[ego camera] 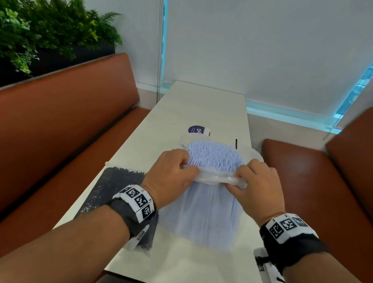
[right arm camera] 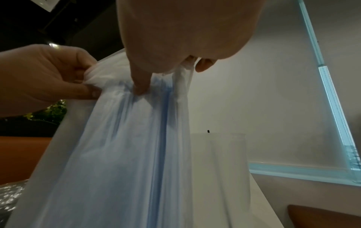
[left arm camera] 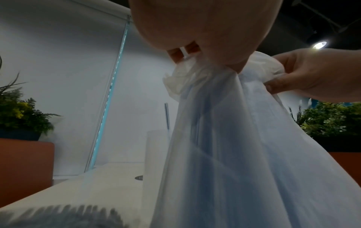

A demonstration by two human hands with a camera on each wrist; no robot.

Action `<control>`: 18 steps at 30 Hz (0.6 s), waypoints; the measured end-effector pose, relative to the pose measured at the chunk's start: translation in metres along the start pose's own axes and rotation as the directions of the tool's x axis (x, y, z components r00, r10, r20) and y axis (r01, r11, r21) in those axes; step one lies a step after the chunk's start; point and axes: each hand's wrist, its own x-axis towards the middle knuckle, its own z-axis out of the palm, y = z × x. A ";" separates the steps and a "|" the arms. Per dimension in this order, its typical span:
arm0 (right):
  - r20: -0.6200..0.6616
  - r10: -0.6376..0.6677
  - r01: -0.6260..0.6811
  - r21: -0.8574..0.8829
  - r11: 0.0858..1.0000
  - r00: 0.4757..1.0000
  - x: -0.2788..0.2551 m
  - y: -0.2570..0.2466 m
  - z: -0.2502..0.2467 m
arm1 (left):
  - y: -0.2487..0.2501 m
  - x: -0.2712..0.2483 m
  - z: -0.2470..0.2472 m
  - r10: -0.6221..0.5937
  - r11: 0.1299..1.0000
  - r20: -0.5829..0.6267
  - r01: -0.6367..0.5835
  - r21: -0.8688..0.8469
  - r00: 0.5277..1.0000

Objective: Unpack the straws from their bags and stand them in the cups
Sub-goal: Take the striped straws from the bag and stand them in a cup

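A clear plastic bag of blue straws (ego camera: 207, 210) stands upright mid-table, its mouth rolled down so the straw tops (ego camera: 214, 155) show. My left hand (ego camera: 174, 170) pinches the rolled rim on the left, and my right hand (ego camera: 254, 182) pinches it on the right. The wrist views show the same bag (left arm camera: 234, 154) (right arm camera: 126, 154) hanging from both grips. A bag of black straws (ego camera: 112, 193) lies flat at the left. Behind the blue bag stands a translucent cup (right arm camera: 220, 169) (left arm camera: 156, 154) with one black straw (ego camera: 236, 144) in it. The cup is mostly hidden in the head view.
The white table (ego camera: 209, 106) is long and narrow, with brown benches on the left (ego camera: 51, 135) and right (ego camera: 318, 177). A round purple sticker (ego camera: 197, 130) lies on the table beyond the bag. Plants (ego camera: 30, 25) stand behind the left bench. A wall with blinds closes the far end.
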 end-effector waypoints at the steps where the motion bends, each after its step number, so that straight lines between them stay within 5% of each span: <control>1: -0.004 -0.016 0.016 -0.018 1.000 1.000 -0.002 0.001 0.002 | -0.001 -0.004 0.002 0.077 0.997 -0.003 -0.077 0.011 0.997; 6: -0.017 -0.007 0.008 0.035 0.999 1.000 -0.009 -0.006 0.009 | -0.005 -0.024 0.015 0.261 0.962 -0.142 -0.245 0.124 0.955; 12: -0.002 -0.049 0.049 -0.039 0.998 0.999 -0.015 -0.005 0.018 | 0.002 -0.027 0.020 0.313 0.942 -0.037 -0.305 0.142 0.949; 18: 0.217 0.079 -0.158 0.379 0.912 0.973 -0.040 -0.003 0.017 | -0.002 -0.035 0.019 0.311 0.950 0.007 -0.311 -0.001 0.950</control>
